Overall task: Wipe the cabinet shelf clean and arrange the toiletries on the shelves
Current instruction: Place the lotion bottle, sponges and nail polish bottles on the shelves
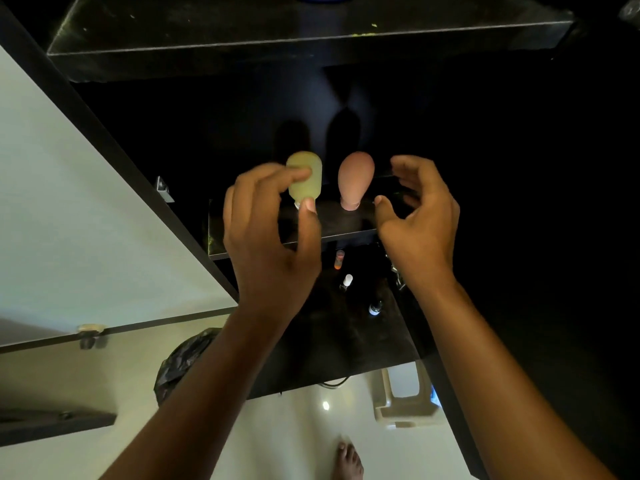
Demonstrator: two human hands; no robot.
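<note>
i am looking into a dark cabinet (519, 168), its white door (69, 202) swung open to the left of the middle shelf. that middle shelf (332, 223) is my landmark: a black ledge at the centre of the view. above it a broader top shelf (277, 39) juts toward me, dusty and speckled. below it lies a lower shelf (346, 341), dim and mottled.

my left hand (266, 233) rises in front of the middle shelf, thumb and forefinger pinching a pale yellow-green bottle (305, 178) that stands cap down on the shelf. my right hand (419, 220) hovers at the shelf's right end, fingers spread and curled, holding nothing. between the two hands, just right of the yellow-green one, a pink bottle (356, 178) also stands cap down on the shelf, apart from both hands.

under the middle shelf, on the lower one, three small items sit in a loose line — a small tube with an orange end (339, 259), a small white-capped bottle (347, 281) and a dark dropper bottle (375, 307).

far below the shelf, a black bin bag (183, 362), a beige plastic stool (405, 400) and my bare foot (348, 460) show on the pale floor.
</note>
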